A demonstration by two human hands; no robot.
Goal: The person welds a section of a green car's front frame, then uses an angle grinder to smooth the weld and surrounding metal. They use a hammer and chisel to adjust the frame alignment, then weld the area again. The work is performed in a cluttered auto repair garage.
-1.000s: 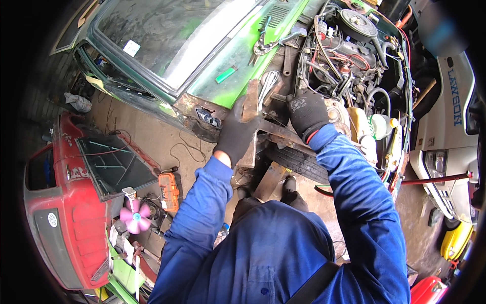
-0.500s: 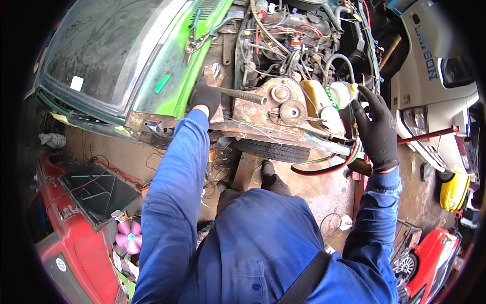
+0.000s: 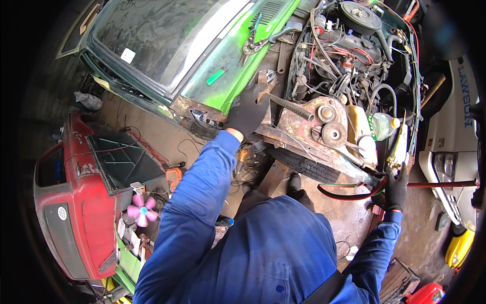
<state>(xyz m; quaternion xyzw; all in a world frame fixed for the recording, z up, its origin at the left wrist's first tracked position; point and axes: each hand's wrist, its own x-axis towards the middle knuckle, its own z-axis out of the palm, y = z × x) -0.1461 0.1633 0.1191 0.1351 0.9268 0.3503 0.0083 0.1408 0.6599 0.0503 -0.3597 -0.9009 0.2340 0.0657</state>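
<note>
My left hand (image 3: 247, 111), in a black glove, is closed at a rusty metal piece (image 3: 262, 81) on the edge of the green car's body. A ribbed metal rod (image 3: 293, 107) sticks out to the right beside its fingers; whether rod and piece are joined is hidden. At the right, my gloved right hand (image 3: 396, 188) is wrapped round a gas torch (image 3: 400, 147), held upright beside the engine bay. Red and green hoses (image 3: 354, 194) loop from near that hand. A clear bottle with a yellow cap (image 3: 381, 126) lies just left of the torch.
Tin snips (image 3: 253, 46) and a green strip (image 3: 215, 77) lie on the green panel (image 3: 238, 71). The open engine bay (image 3: 349, 61) is ahead. A tyre (image 3: 306, 166) is below the rusty panel. A red car body (image 3: 91, 197) and pink fan (image 3: 142, 210) are at left.
My right hand, open near the bottle before, is now closed round the torch and lower. The view has shifted, so the car appears further right. My left hand stays at the rusty piece.
</note>
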